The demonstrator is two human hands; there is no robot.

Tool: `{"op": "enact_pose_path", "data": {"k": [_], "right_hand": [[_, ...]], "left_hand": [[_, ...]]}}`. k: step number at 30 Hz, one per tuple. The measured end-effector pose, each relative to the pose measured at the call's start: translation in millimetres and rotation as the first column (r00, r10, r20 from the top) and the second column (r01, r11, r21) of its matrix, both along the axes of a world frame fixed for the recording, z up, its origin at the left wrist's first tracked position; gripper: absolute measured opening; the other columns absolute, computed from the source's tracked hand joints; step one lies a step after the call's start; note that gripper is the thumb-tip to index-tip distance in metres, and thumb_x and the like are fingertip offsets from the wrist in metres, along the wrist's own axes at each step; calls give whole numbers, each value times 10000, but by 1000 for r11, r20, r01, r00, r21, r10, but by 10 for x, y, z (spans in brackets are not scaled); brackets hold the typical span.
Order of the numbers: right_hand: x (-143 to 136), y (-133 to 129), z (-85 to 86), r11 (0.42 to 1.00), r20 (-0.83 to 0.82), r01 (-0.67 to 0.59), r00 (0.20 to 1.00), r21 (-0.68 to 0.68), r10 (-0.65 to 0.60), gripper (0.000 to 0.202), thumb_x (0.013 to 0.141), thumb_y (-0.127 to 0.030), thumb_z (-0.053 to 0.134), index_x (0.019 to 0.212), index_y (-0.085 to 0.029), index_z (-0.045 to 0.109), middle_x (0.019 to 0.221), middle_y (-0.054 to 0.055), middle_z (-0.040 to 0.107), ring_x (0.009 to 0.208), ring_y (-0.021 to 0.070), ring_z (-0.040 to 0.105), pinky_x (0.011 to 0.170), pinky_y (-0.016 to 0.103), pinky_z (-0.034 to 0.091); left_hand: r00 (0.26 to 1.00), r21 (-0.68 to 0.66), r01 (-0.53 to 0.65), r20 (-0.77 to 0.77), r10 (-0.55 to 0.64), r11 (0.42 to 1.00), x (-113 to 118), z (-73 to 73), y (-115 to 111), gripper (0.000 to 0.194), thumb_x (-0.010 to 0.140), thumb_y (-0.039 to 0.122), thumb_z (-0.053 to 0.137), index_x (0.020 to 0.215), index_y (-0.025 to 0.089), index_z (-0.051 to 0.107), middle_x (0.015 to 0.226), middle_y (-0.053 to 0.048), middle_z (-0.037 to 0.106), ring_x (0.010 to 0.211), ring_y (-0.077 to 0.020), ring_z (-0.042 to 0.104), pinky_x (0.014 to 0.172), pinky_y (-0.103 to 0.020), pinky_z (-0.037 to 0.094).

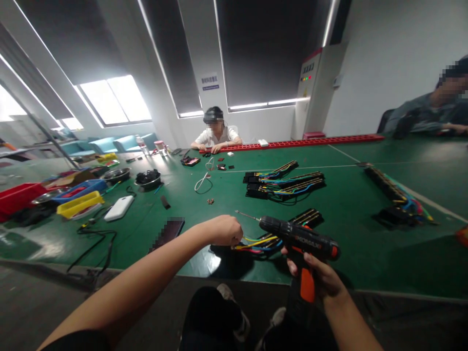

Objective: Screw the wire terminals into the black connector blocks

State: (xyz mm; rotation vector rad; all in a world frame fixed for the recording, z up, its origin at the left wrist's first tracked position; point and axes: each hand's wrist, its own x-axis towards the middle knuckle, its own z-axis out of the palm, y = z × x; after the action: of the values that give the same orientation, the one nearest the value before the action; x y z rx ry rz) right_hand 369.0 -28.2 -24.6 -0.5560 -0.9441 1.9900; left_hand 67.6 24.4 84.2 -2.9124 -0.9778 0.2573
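At the green table (380,265), the right hand (323,277) clamps a drill (292,236) — the left hand (231,230) curls its fingers at wires (263,241), grip unclear.

Dim overall; window (113,100) blown out; glare on tabletop (226,187); edges stretched.

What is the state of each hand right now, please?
Left hand: curled at the coloured wires; whether it grips anything cannot be told.
Right hand: closed, holding the power drill.
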Motion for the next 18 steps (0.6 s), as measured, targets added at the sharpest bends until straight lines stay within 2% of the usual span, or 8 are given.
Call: {"op": "enact_pose_path", "data": {"k": [4,6,8,10,12,14,18], "right_hand": [[9,3,-31,1000,-11,3,1000,-14,-4,493,772,-494,752,1101,-127,742,725,69,670,653,137,587,587,202,473],[15,9,-43,1000,-11,11,1000,-18,-11,489,767,-491,757,1095,-128,744,723,71,671,647,139,590,574,205,474],[20,16,-49,1000,-9,12,1000,-27,-12,488,758,-493,764,1090,-136,746,721,70,673,633,139,592,558,207,475],[19,21,-50,999,-8,6,1000,-34,-7,494,752,-501,766,1089,-141,745,717,66,672,615,135,590,544,205,474],[11,22,-43,1000,-6,5,1000,-29,-5,504,751,-509,765,1089,-136,744,712,64,670,606,131,586,534,201,470],[-3,23,-23,1000,0,3,1000,-28,-3,510,757,-513,760,1093,-130,741,709,61,666,599,125,579,529,196,468],[-35,31,43,996,-1,5,1000,-84,-5,491,750,-492,779,1082,-132,743,701,46,661,598,107,580,541,174,473]], "left_hand": [[1000,-53,4,32,-2,999,-52,51,2,117,788,188,638,738,231,734,720,-20,734,599,-150,619,523,-266,325],[998,-124,-26,58,33,992,-112,119,-26,122,793,170,630,781,232,735,753,-15,728,642,-150,627,570,-249,376],[989,-187,-80,105,101,979,-198,185,-76,140,785,202,664,905,232,730,865,-24,720,743,-163,646,647,-237,432],[971,-229,-147,150,184,962,-294,215,-137,358,740,277,742,1091,232,683,1054,-51,684,904,-201,650,746,-254,474],[953,-268,-203,165,252,942,-384,194,-195,590,685,319,805,1234,231,606,1209,-76,628,1055,-244,621,852,-296,485],[937,-304,-250,162,309,919,-453,134,-239,701,673,304,822,1311,224,543,1260,-88,616,1126,-266,600,921,-330,471],[919,-335,-264,198,341,905,-540,-2,-274,618,714,271,791,1282,212,556,1205,-78,661,1095,-263,622,925,-338,463]]}}
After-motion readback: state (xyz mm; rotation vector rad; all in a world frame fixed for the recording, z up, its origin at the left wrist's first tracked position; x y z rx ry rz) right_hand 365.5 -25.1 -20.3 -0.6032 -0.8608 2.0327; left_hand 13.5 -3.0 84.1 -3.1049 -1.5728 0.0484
